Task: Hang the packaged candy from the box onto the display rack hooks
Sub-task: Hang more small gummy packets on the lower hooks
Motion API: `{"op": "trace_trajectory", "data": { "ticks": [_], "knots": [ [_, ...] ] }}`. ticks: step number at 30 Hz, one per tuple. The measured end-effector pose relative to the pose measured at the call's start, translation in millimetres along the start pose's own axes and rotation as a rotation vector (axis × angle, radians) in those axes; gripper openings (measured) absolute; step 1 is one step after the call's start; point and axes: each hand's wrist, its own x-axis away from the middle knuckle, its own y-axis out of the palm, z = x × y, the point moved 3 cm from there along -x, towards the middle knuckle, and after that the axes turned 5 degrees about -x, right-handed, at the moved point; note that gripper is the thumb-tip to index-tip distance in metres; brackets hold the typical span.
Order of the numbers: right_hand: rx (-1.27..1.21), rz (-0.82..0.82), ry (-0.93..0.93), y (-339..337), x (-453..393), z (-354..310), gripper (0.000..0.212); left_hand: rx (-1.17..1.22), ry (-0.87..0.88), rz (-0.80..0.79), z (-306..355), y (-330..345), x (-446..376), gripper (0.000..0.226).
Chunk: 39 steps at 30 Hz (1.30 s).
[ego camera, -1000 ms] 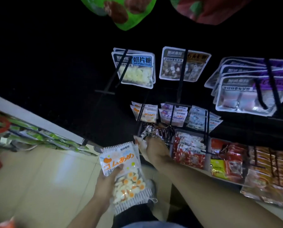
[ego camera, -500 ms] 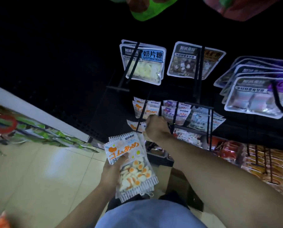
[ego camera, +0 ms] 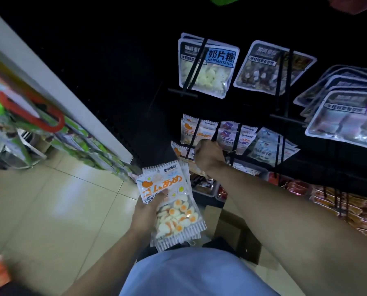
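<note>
My left hand (ego camera: pixel 146 212) grips a small stack of white candy packets (ego camera: pixel 174 208) printed with orange letters and egg-shaped sweets, held low in front of me. My right hand (ego camera: pixel 208 157) is raised to the black display rack and pinches one more such packet (ego camera: pixel 181 150) at the tip of a black hook (ego camera: pixel 194 135). Matching orange-print packets (ego camera: pixel 189 131) hang further back on that hook. The brown cardboard box (ego camera: pixel 235 227) stands open on the floor under my right forearm.
Larger bags hang on upper hooks: a milk-tablet bag (ego camera: pixel 208 65), a dark bag (ego camera: pixel 270 69), purple-trimmed bags (ego camera: pixel 346 116). Red and orange snack packs (ego camera: pixel 338 204) fill the lower right. A white shelf edge (ego camera: pixel 56 90) with green goods runs left; beige tiles (ego camera: pixel 50 210) lie below.
My right hand rose from the lower bins up to the hook, bringing a packet with it. The left hand's stack stayed in place as the view tilted.
</note>
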Motion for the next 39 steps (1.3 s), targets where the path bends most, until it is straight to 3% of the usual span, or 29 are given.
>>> {"op": "trace_trajectory", "data": {
  "ticks": [16,21,29,33,39],
  "knots": [
    [-0.018,-0.006,0.037,18,-8,0,0.007,0.014,0.028,-0.043,3,-2,19,0.048],
    [-0.19,0.07,0.041,20,-11,8,0.018,0.02,0.018,-0.031,0,-8,25,0.042],
    [-0.088,0.065,0.02,17,-12,25,0.023,0.015,0.032,-0.02,-1,-11,32,0.04],
    [-0.065,-0.026,0.029,20,-15,25,0.023,0.001,0.043,-0.018,2,-13,35,0.05],
    [-0.073,-0.049,0.017,21,-18,21,0.026,-0.038,0.057,0.008,4,-17,38,0.035]
  ]
}}
